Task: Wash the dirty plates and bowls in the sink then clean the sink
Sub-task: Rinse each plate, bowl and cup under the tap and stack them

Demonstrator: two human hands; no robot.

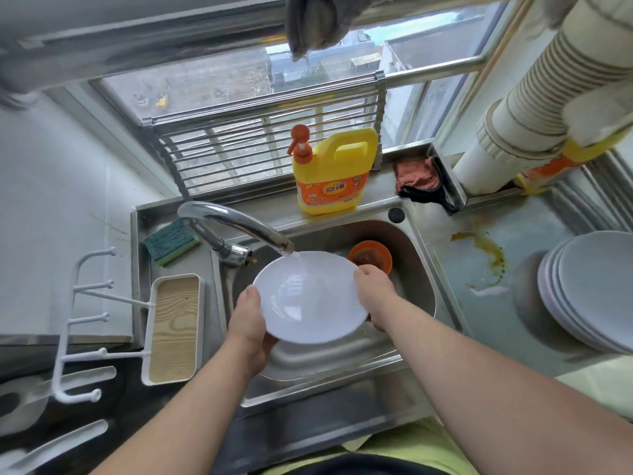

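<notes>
A white plate (310, 296) is held over the steel sink (416, 258), tilted under the tap (236, 224), and water runs onto its far rim. My left hand (248, 323) grips the plate's left edge, thumb on top. My right hand (375, 289) grips its right edge. Behind the plate an orange bowl (371, 256) with brown residue sits in the basin. A stack of white plates (592, 289) stands on the counter at the right.
A yellow detergent bottle (330, 173) with an orange pump stands behind the sink. A green-and-yellow sponge (171, 242) lies at the back left, a wooden-bottomed white tray (174, 329) in front of it. A brownish spill (486, 255) marks the right counter. A pink cloth (416, 176) lies by the sill.
</notes>
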